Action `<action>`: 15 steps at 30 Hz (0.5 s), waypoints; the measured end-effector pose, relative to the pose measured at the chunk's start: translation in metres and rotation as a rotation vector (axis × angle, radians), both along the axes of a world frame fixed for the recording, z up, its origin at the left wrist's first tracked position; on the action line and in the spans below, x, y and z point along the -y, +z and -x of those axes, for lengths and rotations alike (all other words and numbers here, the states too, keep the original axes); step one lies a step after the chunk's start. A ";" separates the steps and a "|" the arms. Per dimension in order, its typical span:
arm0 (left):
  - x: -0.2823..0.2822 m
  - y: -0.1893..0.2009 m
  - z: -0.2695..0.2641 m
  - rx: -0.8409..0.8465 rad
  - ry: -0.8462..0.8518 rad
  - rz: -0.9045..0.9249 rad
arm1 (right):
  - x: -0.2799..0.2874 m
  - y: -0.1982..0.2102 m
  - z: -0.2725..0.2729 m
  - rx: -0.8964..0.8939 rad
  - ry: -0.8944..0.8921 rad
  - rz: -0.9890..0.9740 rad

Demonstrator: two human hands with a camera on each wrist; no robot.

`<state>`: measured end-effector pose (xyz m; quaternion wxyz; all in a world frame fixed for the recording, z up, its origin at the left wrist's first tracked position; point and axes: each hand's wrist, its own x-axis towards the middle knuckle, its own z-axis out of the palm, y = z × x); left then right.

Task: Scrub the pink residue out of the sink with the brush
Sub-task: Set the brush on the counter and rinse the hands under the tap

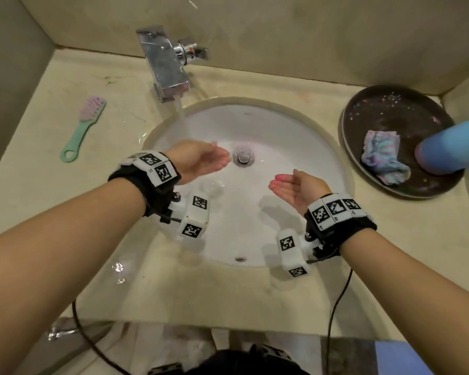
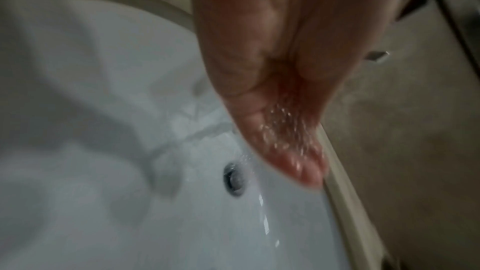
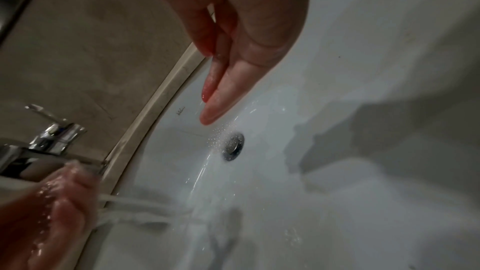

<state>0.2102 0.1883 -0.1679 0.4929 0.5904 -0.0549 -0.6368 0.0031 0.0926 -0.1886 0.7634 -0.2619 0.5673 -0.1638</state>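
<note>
Head view looks straight down at a round white ceramic sink [image 1: 268, 131] sunk into a beige stone desk [image 1: 228, 293], with water running from the square chrome faucet [image 1: 165, 63] at the back edge. Both hands are over the basin holding nothing: the left hand [image 1: 198, 161] is cupped palm-up with relaxed fingers right under the stream, just left of the round metal drain [image 1: 243, 157], and the right hand [image 1: 298, 189] is also loose and wide, palm turned inward, fingers straight, off to the right of the drain and apart from the left one. Left wrist view shows wet droplets on the left palm, though it's pretty blurry. The mint-green plastic brush with lilac bristles [image 1: 83, 131] is lying flat on the desk near the left edge, well apart from the sink and untouched. Over at the right edge there's a dark round plate [image 1: 385, 109] carrying a crumpled pastel blue-and-pink cloth [image 1: 383, 158] and a light blue cylinder-shaped bottle [image 1: 455, 147]; the plate has pink and glittery specks on it. Basin looks white, with maybe a faint pink tint by the drain.
</note>
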 end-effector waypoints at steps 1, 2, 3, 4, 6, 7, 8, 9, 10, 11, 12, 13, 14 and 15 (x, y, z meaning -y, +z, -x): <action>-0.007 -0.001 0.018 0.026 -0.180 -0.048 | -0.001 0.001 0.005 0.002 0.024 0.005; -0.015 -0.005 0.037 0.060 -0.407 -0.110 | -0.002 0.001 0.008 0.003 0.047 0.009; -0.023 -0.010 0.055 0.098 -0.635 -0.175 | -0.004 0.002 0.012 0.004 0.072 0.012; -0.030 -0.015 0.070 0.132 -0.809 -0.237 | -0.005 0.002 0.014 0.006 0.096 0.015; -0.038 -0.023 0.089 0.193 -0.915 -0.320 | -0.007 0.003 0.017 0.004 0.139 0.020; -0.040 -0.024 0.093 0.240 -0.877 -0.333 | -0.008 0.004 0.018 0.005 0.153 0.024; -0.041 -0.024 0.092 0.301 -0.819 -0.336 | -0.008 0.004 0.019 0.008 0.163 0.025; -0.041 -0.022 0.089 0.354 -0.754 -0.336 | -0.008 0.005 0.020 0.014 0.170 0.024; -0.042 -0.019 0.084 0.385 -0.691 -0.335 | -0.008 0.005 0.020 0.020 0.173 0.020; -0.042 -0.017 0.079 0.395 -0.634 -0.336 | -0.008 0.004 0.020 0.027 0.173 0.012; -0.042 -0.015 0.075 0.400 -0.587 -0.334 | -0.008 0.004 0.021 0.034 0.169 0.004; -0.042 -0.012 0.070 0.408 -0.548 -0.331 | -0.008 0.003 0.021 0.039 0.164 -0.002; -0.042 -0.012 0.065 0.419 -0.511 -0.328 | -0.008 0.003 0.021 0.039 0.160 -0.003; -0.043 -0.012 0.059 0.427 -0.468 -0.323 | -0.009 0.003 0.020 0.036 0.157 0.000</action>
